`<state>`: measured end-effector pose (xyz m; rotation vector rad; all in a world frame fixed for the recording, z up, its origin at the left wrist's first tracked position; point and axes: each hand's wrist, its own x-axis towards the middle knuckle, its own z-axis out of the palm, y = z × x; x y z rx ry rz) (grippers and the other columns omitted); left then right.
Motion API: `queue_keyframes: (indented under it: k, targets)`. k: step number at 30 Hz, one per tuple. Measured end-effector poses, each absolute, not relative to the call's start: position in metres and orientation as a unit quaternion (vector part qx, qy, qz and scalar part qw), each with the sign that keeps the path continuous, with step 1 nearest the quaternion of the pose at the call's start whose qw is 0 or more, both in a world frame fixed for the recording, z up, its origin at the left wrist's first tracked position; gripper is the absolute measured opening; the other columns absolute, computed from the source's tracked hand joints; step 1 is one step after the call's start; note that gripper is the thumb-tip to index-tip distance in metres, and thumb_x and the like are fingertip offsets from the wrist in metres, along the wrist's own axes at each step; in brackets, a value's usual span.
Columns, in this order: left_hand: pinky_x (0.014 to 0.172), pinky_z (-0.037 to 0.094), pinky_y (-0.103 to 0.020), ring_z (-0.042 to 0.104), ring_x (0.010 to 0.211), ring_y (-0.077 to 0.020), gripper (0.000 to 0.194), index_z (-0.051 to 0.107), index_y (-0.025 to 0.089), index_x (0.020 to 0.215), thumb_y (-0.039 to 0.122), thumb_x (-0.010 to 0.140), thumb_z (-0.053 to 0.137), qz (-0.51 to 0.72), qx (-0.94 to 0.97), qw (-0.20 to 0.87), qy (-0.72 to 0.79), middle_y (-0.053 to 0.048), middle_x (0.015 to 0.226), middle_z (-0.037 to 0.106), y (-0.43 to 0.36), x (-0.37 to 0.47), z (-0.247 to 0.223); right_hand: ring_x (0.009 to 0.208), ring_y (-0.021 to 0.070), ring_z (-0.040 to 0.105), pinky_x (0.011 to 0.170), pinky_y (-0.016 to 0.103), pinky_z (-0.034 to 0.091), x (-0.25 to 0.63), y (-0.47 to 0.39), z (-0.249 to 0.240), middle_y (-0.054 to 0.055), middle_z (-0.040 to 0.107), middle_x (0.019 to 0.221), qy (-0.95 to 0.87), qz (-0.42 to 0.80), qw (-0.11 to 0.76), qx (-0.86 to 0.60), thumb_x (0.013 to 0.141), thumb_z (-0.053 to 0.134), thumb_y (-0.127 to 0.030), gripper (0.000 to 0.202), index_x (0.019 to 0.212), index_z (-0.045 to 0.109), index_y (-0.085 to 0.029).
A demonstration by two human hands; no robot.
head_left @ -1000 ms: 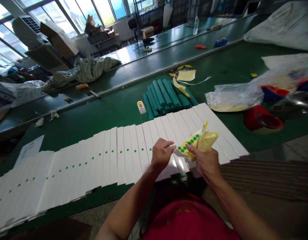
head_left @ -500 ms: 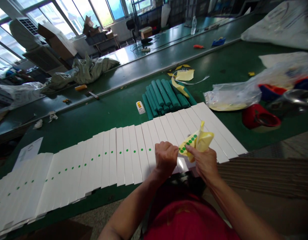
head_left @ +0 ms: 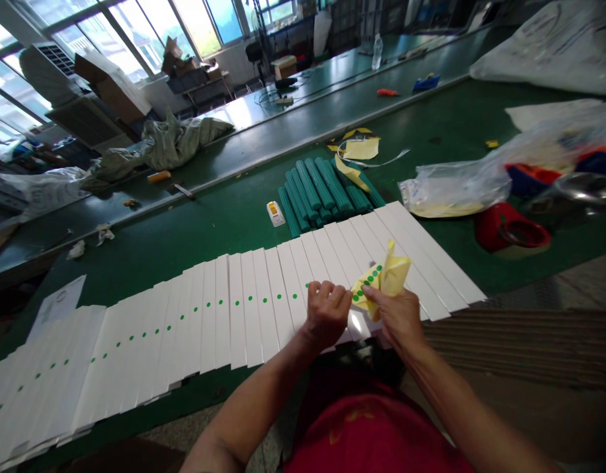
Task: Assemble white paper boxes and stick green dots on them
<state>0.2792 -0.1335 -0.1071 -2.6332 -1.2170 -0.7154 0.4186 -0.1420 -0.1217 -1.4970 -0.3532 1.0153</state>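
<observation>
Pinching a yellow sticker sheet (head_left: 381, 279) between thumb and fingers (head_left: 374, 294), the right hand (head_left: 398, 318) holds it just above the near edge of the table (head_left: 204, 223), over the right part of a long row of white cards (head_left: 224, 315). The sheet is folded and carries a short line of green dots. The left hand (head_left: 327, 312) is curled beside it, with its fingertips (head_left: 338, 294) closed at the sheet's left edge; whether a dot is already between them I cannot tell, it is too small to see.

The white cards lie overlapped like a fan along the near edge, from the left corner to the right. A line of green dot stickers (head_left: 209, 305) runs across the cards on the left and stops just left of the left hand. The cards to the right of the hands show no dot. So, as I judge it, most of the row is done and only the smaller right part is left.

Behind the row, toward the middle of the table, lies a bundle of green rods (head_left: 322, 190), with yellow backing scraps (head_left: 359, 150) behind it. At the right side there are a plastic bag (head_left: 455, 190) and a red tape roll (head_left: 512, 230).
</observation>
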Motion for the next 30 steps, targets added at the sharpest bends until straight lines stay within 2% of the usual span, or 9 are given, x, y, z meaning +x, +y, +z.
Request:
queue_keyframes:
  k: [8,21,24,26,28,30]
  targets:
    - [0.069,0.025,-0.037,0.046,0.068,-0.0177,0.022,0.058,0.020,0.073,0.018,0.092,0.048,-0.253,-0.873,0.056,-0.413,-0.004,0.068,0.057,-0.134,0.281,-0.114,0.052,0.0165,0.061,0.045,0.025,0.050,0.422,-0.143,-0.119,0.002,0.066,0.061,-0.133,0.454,0.604,-0.642,0.048,0.083,-0.020,0.029,0.069,0.067,-0.009]
    - [0.069,0.029,-0.036,0.048,0.069,-0.0176,0.025,0.060,0.019,0.071,0.016,0.091,0.046,-0.271,-0.880,-0.003,-0.391,-0.005,0.068,0.057,-0.135,0.287,-0.117,0.050,0.0163,0.060,0.042,0.024,0.049,0.424,-0.145,-0.116,0.002,0.065,0.057,-0.123,0.452,0.615,-0.634,0.046,0.084,-0.020,0.030,0.067,0.067,-0.009]
    - [0.074,0.035,-0.036,0.053,0.074,-0.0175,0.022,0.063,0.019,0.072,0.019,0.089,0.050,-0.320,-0.848,-0.113,-0.407,-0.005,0.071,0.062,-0.134,0.284,-0.114,0.051,0.0171,0.061,0.043,0.024,0.051,0.429,-0.145,-0.116,0.002,0.065,0.059,-0.117,0.447,0.622,-0.632,0.046,0.084,-0.020,0.030,0.068,0.067,-0.009]
    - [0.077,0.040,-0.034,0.056,0.077,-0.0164,0.015,0.066,0.019,0.072,0.022,0.084,0.058,-0.382,-0.749,-0.252,-0.480,-0.004,0.074,0.064,-0.127,0.276,-0.111,0.054,0.0173,0.062,0.045,0.025,0.053,0.435,-0.145,-0.118,0.003,0.067,0.062,-0.108,0.442,0.629,-0.631,0.044,0.084,-0.020,0.032,0.069,0.067,-0.009]
    - [0.072,0.044,-0.030,0.057,0.073,-0.0144,0.011,0.068,0.017,0.072,0.027,0.077,0.065,-0.421,-0.609,-0.376,-0.557,-0.003,0.074,0.064,-0.114,0.263,-0.108,0.055,0.0168,0.063,0.046,0.024,0.054,0.441,-0.145,-0.121,0.003,0.067,0.064,-0.097,0.437,0.636,-0.628,0.043,0.084,-0.018,0.033,0.070,0.067,-0.009]
    - [0.063,0.044,-0.027,0.056,0.063,-0.0117,0.017,0.069,0.015,0.073,0.032,0.072,0.069,-0.427,-0.520,-0.437,-0.597,-0.003,0.070,0.064,-0.098,0.250,-0.109,0.055,0.0159,0.063,0.047,0.024,0.055,0.446,-0.146,-0.123,0.003,0.067,0.064,-0.088,0.441,0.645,-0.618,0.043,0.085,-0.017,0.034,0.071,0.067,-0.008]
